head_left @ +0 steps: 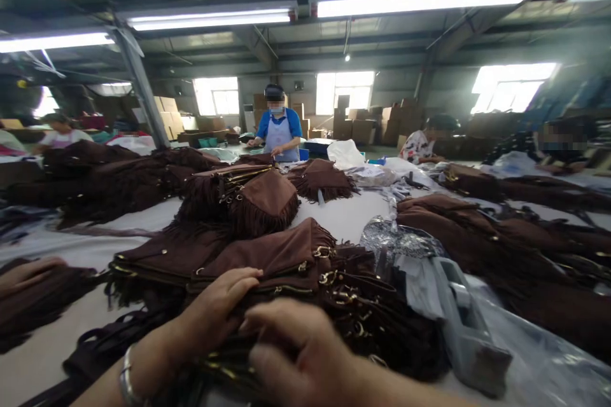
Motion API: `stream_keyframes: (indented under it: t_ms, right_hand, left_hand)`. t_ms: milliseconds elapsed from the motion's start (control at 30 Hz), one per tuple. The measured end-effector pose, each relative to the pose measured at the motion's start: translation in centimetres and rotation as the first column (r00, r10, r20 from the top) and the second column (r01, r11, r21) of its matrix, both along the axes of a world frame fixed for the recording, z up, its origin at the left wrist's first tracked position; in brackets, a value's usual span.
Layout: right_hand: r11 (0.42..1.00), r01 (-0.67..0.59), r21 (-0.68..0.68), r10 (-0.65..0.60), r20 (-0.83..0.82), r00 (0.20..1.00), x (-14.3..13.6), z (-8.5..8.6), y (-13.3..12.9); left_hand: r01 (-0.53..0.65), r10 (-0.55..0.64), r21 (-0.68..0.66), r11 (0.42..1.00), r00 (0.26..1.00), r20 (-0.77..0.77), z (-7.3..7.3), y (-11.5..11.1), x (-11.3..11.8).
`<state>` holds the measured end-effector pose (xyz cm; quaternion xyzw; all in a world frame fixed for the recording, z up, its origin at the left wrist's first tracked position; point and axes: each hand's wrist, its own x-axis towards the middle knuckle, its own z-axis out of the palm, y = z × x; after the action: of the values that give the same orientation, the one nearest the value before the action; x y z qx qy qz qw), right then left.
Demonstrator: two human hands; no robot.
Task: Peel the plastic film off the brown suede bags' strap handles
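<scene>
My left hand (pixel 222 305), with a silver bracelet on its wrist, lies with fingers stretched over the front of a brown fringed bag (pixel 272 261). Gold zippers and metal clasps show along the bag's edge. To its right, my right hand (pixel 305 350) hovers low in front of the same pile, somewhat blurred. Its fingers are bent, with a gap between thumb and forefinger and nothing visible between them. Beneath both hands is a heap of dark straps and gold hardware (pixel 353 299), partly hidden by them.
A tape dispenser (pixel 463 324) stands right of the pile beside clear plastic sheeting (pixel 539 337). More brown bags (pixel 477 248) lie at right. A co-worker's hand (pixel 33 273) rests on bags at the left edge. Another person (pixel 279 130) in blue stands across the table.
</scene>
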<state>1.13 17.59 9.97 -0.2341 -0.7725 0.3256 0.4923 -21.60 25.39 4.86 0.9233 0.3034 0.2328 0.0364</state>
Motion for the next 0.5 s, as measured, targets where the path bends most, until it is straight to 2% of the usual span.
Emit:
stream_keyframes:
  t_ms: [67,100,167,200,267,333,400,467,500]
  right_hand:
    - [0.964,0.266,0.0,-0.266,0.016,0.964,4.1,3.7,4.6]
    - [0.931,0.364,-0.032,-0.361,0.076,0.929,5.8,4.7,7.4]
    - [0.837,0.499,-0.224,-0.435,0.28,0.856,8.3,5.2,12.8]
    - [0.76,0.524,-0.385,-0.376,0.398,0.837,9.1,4.7,15.1]
    - [0.712,0.507,-0.486,-0.288,0.456,0.842,9.9,3.0,18.4]
    - [0.689,0.438,-0.577,-0.179,0.451,0.875,9.9,0.8,20.1]
    - [0.603,0.215,-0.768,0.05,0.306,0.951,9.4,-1.5,20.8]
    - [0.531,0.019,-0.847,0.204,0.149,0.968,8.7,-3.5,21.2]
    - [0.534,-0.031,-0.845,0.233,0.111,0.966,8.3,-4.4,21.4]
  left_hand:
    - [-0.018,0.018,0.068,0.998,1.0,-0.007,-1.2,-0.8,-0.3]
    - [-0.031,0.032,0.09,0.995,0.999,-0.012,-1.5,-1.2,-0.3]
    - [-0.062,0.064,0.122,0.991,0.998,-0.017,-1.8,-1.8,-0.1]
    - [-0.072,0.075,0.138,0.988,0.997,-0.016,-1.8,-2.1,0.0]
    - [-0.086,0.089,0.182,0.98,0.996,-0.006,-1.9,-2.6,0.1]
    - [-0.099,0.099,0.238,0.966,0.995,0.012,-2.3,-3.1,0.2]
    - [-0.123,0.116,0.307,0.944,0.992,0.042,-2.9,-3.3,0.3]
    - [-0.135,0.125,0.382,0.914,0.991,0.05,-3.7,-3.1,0.3]
    - [-0.137,0.128,0.419,0.897,0.991,0.05,-4.2,-3.0,0.2]
